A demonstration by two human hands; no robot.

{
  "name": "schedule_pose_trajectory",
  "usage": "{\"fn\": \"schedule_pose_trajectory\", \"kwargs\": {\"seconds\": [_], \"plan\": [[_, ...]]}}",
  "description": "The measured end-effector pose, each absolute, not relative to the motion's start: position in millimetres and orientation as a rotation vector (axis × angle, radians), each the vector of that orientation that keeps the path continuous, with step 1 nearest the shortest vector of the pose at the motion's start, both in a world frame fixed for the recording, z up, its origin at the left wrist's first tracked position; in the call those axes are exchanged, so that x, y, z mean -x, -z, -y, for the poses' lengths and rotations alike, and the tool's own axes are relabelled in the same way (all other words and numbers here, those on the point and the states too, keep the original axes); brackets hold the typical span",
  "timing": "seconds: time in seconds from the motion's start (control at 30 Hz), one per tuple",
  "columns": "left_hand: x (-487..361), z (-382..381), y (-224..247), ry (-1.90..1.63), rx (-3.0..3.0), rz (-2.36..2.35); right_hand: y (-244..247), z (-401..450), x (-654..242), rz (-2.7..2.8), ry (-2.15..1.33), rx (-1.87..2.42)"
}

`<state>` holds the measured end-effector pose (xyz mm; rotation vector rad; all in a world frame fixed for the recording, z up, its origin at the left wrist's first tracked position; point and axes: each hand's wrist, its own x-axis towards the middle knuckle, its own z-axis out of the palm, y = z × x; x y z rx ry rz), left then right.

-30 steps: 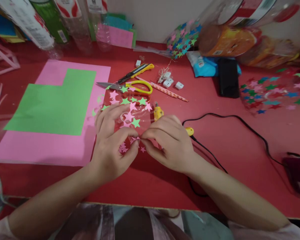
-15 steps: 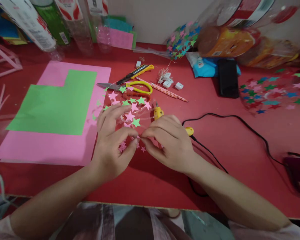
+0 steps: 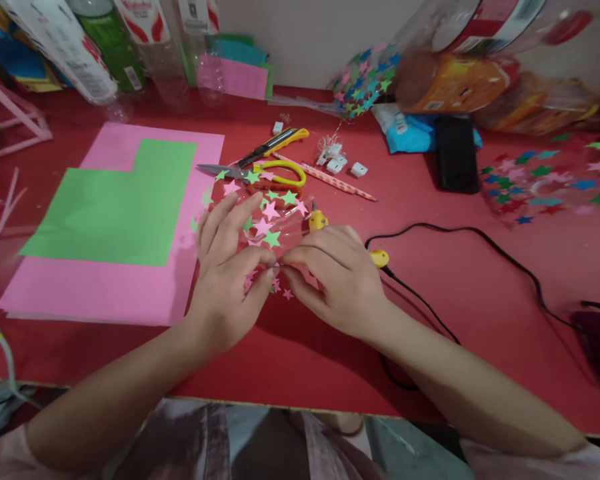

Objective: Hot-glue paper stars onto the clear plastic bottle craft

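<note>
My left hand (image 3: 227, 287) and my right hand (image 3: 337, 280) meet thumb to thumb, each in a pinch. Between their fingertips is something tiny, perhaps pinkish, too small to name. Behind the hands lies a clear plastic piece (image 3: 285, 227) covered with pink and green paper stars, partly hidden by my left hand. Small pink stars (image 3: 287, 294) lie on the table below the fingertips. A yellow glue gun (image 3: 318, 220) pokes out behind my right hand, its metal tip pointing away from me. Scissors with yellow handles (image 3: 287, 175) rest just beyond the starred plastic.
A green sheet (image 3: 115, 220) lies on pink paper (image 3: 95, 293) at the left. Farther back are a cutter (image 3: 267, 147), striped paper straws (image 3: 340, 183), small white boxes (image 3: 336, 164) and a phone (image 3: 457, 155). A black cable (image 3: 480, 232) crosses the right side. Bottles (image 3: 145, 47) stand behind.
Both hands keep their pinch and have hardly moved. The fingers of my left hand are raised and a little more spread. The view has shifted slightly.
</note>
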<state>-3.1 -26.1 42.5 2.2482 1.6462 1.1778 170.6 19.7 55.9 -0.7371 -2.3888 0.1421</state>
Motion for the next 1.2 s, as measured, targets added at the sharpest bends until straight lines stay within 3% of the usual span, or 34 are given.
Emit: {"fn": "schedule_pose_trajectory", "kwargs": {"seconds": [0.8,1.2], "plan": [[1.6,13.6,-29.5,-1.321,-2.202,-1.729,-74.1,-21.5,-170.4,2.381,0.108,0.695],[6.5,12.1,-22.9,-1.324,-2.210,-1.796,-46.1,-23.5,-167.6,2.257,0.150,0.709]]}}
